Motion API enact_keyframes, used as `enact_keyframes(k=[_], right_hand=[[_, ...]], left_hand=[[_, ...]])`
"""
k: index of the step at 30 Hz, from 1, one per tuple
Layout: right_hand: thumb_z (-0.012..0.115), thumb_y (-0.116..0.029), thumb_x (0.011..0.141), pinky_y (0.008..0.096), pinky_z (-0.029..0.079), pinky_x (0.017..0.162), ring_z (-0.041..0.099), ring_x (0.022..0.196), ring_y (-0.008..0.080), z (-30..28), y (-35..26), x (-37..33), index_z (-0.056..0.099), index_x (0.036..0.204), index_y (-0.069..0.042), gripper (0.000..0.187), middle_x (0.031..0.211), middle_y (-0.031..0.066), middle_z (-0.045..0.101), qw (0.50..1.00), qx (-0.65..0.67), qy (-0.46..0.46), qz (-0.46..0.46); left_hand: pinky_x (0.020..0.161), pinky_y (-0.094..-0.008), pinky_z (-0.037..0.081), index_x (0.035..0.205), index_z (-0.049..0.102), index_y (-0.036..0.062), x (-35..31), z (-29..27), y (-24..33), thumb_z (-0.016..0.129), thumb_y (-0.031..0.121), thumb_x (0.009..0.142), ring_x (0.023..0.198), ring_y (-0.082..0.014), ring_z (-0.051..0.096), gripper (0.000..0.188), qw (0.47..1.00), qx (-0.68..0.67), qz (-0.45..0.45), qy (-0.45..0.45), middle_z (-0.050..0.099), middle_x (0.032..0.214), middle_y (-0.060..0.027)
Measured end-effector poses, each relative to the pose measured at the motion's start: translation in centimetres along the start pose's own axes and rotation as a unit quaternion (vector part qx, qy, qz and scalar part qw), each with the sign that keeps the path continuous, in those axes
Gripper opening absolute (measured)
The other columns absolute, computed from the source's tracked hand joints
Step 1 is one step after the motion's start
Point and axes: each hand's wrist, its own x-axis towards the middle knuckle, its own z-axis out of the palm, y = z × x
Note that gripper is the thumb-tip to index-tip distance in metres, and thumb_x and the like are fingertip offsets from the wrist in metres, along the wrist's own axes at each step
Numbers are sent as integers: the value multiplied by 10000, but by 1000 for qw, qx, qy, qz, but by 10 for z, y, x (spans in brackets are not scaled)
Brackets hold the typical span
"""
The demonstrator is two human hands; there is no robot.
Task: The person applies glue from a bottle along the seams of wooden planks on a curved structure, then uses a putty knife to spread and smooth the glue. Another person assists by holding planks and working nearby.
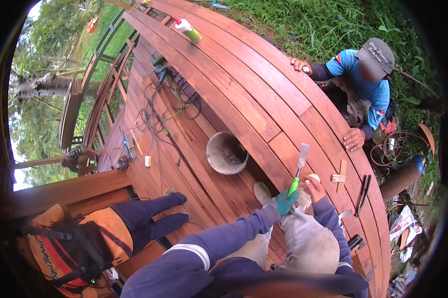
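My left hand (pixel 285 203), in a green glove, is closed round the green handle of a chisel (pixel 302 156). Its flat metal blade points up and away, over the curved wooden plank top (pixel 288 144). Close to the right of the handle is my right hand (pixel 315 190), bare, with loosely bent fingers apart and nothing visible in them. A pale rounded shape, seemingly my shoe toe, shows beside its fingertips. To the right, a small cross-shaped wooden piece (pixel 341 177) and two slim dark tools (pixel 364 194) lie on the planks.
A grey-stained bucket (pixel 227 153) stands on the lower deck, near tangled cables (pixel 159 107). A glue bottle (pixel 188 30) rests farther along the planks. One person in blue (pixel 365 84) leans at the outer edge. Another in an orange vest (pixel 84 243) is at lower left. A hammer-like tool (pixel 356 243) lies near my right leg.
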Motion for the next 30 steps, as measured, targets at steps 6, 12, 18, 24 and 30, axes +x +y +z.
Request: enact_keyframes(k=[6,12,18,24,30], right_hand=[[656,-155,973,283,532,656,659,751,152,25,-22,3,639,1098,-12,190,886,56,681,993,116,-31,-13],[722,-221,895,420,509,600,662,634,300,-19,12,-20,645,1071,-17,281,779,167,685,950,-296,104,-9],[735,-256,871,455,527,719,676,783,386,-31,46,-79,635,1118,-16,358,854,217,675,931,-342,123,14],[733,-259,880,440,537,734,692,801,346,-16,-10,-100,630,1158,-43,367,871,206,683,941,-291,166,43],[713,-241,908,427,542,739,704,800,339,-5,-72,-48,636,1166,-52,329,893,194,698,922,-353,132,-90]], left_hand=[[889,-458,538,1215,605,25,15,-11,2,546,421,994,1050,-384,697,457,889,429,111,-112,701,1155,-220],[938,-417,543,1312,627,99,8,-112,-53,585,459,942,1064,-356,703,518,900,429,-56,43,712,1147,-211],[790,-423,560,1081,711,56,-38,-238,-167,591,411,925,844,-316,723,406,842,509,-130,124,741,965,-169],[960,-454,523,1136,727,108,-61,-294,-197,550,403,927,1063,-404,678,403,845,456,-167,225,716,1154,-192],[942,-413,528,1282,643,46,-2,-273,-93,580,387,949,1016,-322,713,480,865,370,-58,333,734,1126,-181]])
